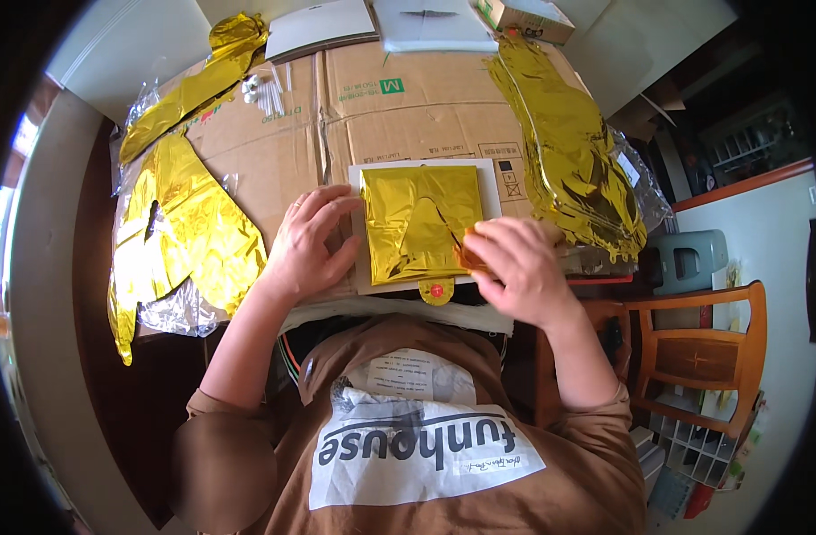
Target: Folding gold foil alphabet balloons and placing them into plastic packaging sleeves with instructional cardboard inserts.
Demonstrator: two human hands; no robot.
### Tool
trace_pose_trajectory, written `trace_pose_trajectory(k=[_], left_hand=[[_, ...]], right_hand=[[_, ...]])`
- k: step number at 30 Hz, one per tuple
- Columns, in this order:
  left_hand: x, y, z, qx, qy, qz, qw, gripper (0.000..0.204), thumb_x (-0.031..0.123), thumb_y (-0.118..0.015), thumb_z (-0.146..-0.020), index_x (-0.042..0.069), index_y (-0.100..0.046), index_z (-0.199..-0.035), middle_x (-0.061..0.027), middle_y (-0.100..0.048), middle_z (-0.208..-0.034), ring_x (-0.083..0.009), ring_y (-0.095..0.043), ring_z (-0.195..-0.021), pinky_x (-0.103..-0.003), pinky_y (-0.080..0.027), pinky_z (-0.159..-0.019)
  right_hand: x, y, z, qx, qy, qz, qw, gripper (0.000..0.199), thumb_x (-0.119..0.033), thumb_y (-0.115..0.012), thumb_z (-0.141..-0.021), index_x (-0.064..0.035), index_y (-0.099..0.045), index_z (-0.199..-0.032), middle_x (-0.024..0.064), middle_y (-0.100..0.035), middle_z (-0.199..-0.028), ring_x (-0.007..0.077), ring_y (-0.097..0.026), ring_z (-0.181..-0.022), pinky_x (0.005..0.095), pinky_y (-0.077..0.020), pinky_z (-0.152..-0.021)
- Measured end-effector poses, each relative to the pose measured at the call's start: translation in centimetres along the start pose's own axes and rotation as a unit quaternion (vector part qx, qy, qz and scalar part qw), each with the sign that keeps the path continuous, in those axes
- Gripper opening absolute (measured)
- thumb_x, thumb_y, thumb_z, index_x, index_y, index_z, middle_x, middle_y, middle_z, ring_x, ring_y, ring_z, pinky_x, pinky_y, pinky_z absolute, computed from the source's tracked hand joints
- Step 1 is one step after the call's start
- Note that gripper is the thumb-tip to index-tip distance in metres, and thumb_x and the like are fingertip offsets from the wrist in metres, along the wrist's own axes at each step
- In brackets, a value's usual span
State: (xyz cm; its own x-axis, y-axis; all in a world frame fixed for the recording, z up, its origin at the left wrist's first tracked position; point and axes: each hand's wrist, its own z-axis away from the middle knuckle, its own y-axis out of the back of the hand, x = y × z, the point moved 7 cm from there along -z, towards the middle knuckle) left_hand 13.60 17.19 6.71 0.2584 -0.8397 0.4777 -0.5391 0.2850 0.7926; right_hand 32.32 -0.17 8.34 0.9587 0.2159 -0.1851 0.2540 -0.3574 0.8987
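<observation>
A gold foil balloon (417, 227), folded into a flat square, lies on a white card (488, 183) close in front of me. Its rounded yellow tab (437, 291) with a red dot sticks out past the near edge. My left hand (314, 241) rests at the left edge of the card, fingers bent but apart, holding nothing. At the lower right corner of the foil, my right hand (519, 267) is closed on a small amber-orange piece (470, 251). Fingers partly cover that piece, so its full shape cannot be made out.
Flattened brown cardboard (274, 143) covers the table. Loose gold foil balloons lie at left (189, 227) and right (568, 143), partly over clear plastic wrap. White straws (270, 92), a white board (319, 28) and an open box (528, 18) lie farther back. A wooden chair (702, 352) stands at right.
</observation>
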Motion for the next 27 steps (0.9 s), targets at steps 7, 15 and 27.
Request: trace_pose_trajectory(k=[7,15,27], left_hand=[[0.4,-0.8,0.3,-0.017,-0.008,-0.026,0.999,0.050,0.013,-0.072,-0.076,0.004,-0.061,-0.124,-0.0161,-0.061,-0.129,-0.0365,-0.055,-0.125,-0.048,-0.041,-0.108],[0.8,-1.0,1.0,-0.035,-0.004,-0.056,0.998,0.050,0.012,-0.071,-0.075,0.004,-0.063,-0.124,-0.0147,-0.061,-0.133,-0.0348,-0.052,-0.131,-0.052,-0.036,-0.114],[1.3,-1.0,2.2,-0.042,0.014,-0.054,0.998,0.047,0.012,-0.070,-0.076,0.005,-0.065,-0.123,-0.0144,-0.059,-0.136,-0.0339,-0.048,-0.136,-0.053,-0.032,-0.116]], right_hand=[[-1.6,-1.6,0.3,-0.026,0.080,0.012,0.996,0.044,-0.012,-0.072,-0.074,0.0007,-0.065,-0.115,0.0162,-0.065,-0.119,0.0308,-0.061,-0.111,0.0453,-0.0444,-0.100],[-1.6,-1.8,0.8,-0.039,0.081,0.014,0.996,0.037,-0.011,-0.068,-0.081,0.0009,-0.065,-0.115,0.0160,-0.066,-0.118,0.0283,-0.062,-0.109,0.0436,-0.0467,-0.096],[-1.9,-1.6,0.6,-0.014,0.091,0.012,0.996,0.028,-0.008,-0.065,-0.085,0.0010,-0.067,-0.112,0.0147,-0.067,-0.113,0.0281,-0.063,-0.106,0.0449,-0.0474,-0.099]])
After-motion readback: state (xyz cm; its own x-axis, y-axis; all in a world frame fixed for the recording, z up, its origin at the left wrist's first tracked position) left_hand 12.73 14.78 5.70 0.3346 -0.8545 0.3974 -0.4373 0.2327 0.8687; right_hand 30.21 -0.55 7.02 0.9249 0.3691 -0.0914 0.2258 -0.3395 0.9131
